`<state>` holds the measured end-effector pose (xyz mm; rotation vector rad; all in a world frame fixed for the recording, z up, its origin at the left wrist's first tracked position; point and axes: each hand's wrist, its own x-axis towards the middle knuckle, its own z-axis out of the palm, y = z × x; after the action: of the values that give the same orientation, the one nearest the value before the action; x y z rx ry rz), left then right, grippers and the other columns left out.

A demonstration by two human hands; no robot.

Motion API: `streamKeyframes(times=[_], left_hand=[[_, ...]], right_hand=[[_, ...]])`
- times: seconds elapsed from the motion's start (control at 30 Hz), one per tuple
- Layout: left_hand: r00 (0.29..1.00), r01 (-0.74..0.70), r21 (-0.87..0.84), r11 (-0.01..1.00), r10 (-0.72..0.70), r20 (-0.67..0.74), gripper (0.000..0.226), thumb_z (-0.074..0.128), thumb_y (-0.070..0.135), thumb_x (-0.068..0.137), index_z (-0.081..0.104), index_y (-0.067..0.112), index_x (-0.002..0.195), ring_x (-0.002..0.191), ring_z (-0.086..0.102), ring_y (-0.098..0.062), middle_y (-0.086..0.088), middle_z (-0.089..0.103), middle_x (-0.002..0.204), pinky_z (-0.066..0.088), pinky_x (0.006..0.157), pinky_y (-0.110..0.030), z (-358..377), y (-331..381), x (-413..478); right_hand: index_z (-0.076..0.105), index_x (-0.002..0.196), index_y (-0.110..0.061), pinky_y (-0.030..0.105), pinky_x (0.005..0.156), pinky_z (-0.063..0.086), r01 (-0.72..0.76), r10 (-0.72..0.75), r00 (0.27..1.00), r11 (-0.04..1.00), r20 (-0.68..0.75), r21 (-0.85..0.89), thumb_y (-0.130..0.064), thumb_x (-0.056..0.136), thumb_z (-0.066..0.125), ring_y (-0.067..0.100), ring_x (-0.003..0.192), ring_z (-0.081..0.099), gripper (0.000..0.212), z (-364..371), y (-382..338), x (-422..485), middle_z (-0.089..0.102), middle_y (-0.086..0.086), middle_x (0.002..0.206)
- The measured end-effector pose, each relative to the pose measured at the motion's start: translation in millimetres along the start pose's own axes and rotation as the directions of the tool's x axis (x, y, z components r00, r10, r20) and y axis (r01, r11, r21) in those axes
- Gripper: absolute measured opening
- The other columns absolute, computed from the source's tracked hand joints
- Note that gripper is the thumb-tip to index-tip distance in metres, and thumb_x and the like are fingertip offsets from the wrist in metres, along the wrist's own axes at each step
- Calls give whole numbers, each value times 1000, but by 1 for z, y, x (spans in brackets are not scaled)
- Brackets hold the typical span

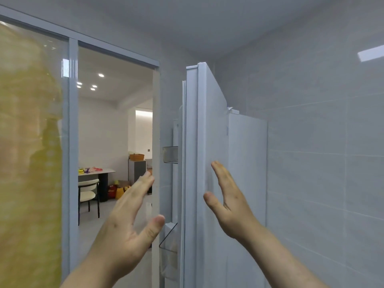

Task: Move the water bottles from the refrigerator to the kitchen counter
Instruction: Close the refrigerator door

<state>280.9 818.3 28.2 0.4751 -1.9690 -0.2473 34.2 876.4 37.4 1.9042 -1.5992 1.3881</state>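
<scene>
The white refrigerator door [209,125] stands partly open, seen edge-on in the middle of the head view, with clear door shelves [170,154] showing on its inner side. My right hand [228,202] is open, its fingertips resting against the door's outer face. My left hand [128,217] is open too, raised just left of the door's edge and holding nothing. No water bottles are in sight, and the refrigerator's interior and the kitchen counter are hidden.
A grey tiled wall [322,163] runs along the right. A sliding glass door frame [72,121] stands on the left, with a yellow blur [29,142] over the glass. Beyond the doorway lie a table [97,172], a chair [88,193] and bags on the floor.
</scene>
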Motion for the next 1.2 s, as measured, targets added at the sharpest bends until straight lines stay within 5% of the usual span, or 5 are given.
streamKeyframes(times=[0.17, 0.37, 0.77, 1.0, 1.2], left_hand=[[999, -1, 67, 998, -2, 41, 95, 29, 95, 68, 23, 40, 146, 143, 9, 12, 30, 14, 156, 23, 115, -43, 6, -66, 22], [998, -69, 181, 981, 69, 9, 91, 30, 86, 80, 26, 28, 150, 143, 10, 8, 36, 1, 156, 30, 107, -52, -15, -127, 42], [984, -169, 93, 981, 173, -36, 81, 27, 85, 81, 14, 48, 152, 139, 1, 22, 42, -1, 154, 26, 106, -47, -56, -230, 106], [888, -402, -47, 915, 402, 223, 82, 23, 87, 79, -27, 61, 140, 138, -15, 20, 38, -28, 152, 7, 109, -20, -12, -287, 150], [891, -400, 45, 915, 378, 251, 94, 29, 80, 77, -43, 55, 132, 126, -41, 16, 23, -49, 146, 18, 108, -22, 11, -348, 179]], right_hand=[[8, 146, -44, 13, 115, 7, 34, -17, 990, 992, -137, 119, -67, 94, 23, -5, 146, 5, 59, 18, 32, 56, 7, -23, 158], [4, 152, -28, 25, 119, 3, 126, -142, 974, 987, -175, -99, -72, 92, 14, 7, 149, -1, 74, 45, 43, 84, 2, -7, 163], [10, 154, -15, 45, 120, 9, 143, -207, 956, 946, -206, -291, -65, 96, 19, 19, 151, 1, 77, 153, 22, 149, 4, 3, 164], [14, 155, -14, 43, 119, 9, 109, -238, 949, 863, -205, -493, -55, 99, 26, 24, 151, 5, 71, 217, 35, 197, 4, 4, 165], [3, 155, -20, 44, 120, 2, -34, -89, 984, 758, -155, -652, -53, 95, 31, 18, 150, -10, 74, 248, 67, 233, -5, 4, 164]])
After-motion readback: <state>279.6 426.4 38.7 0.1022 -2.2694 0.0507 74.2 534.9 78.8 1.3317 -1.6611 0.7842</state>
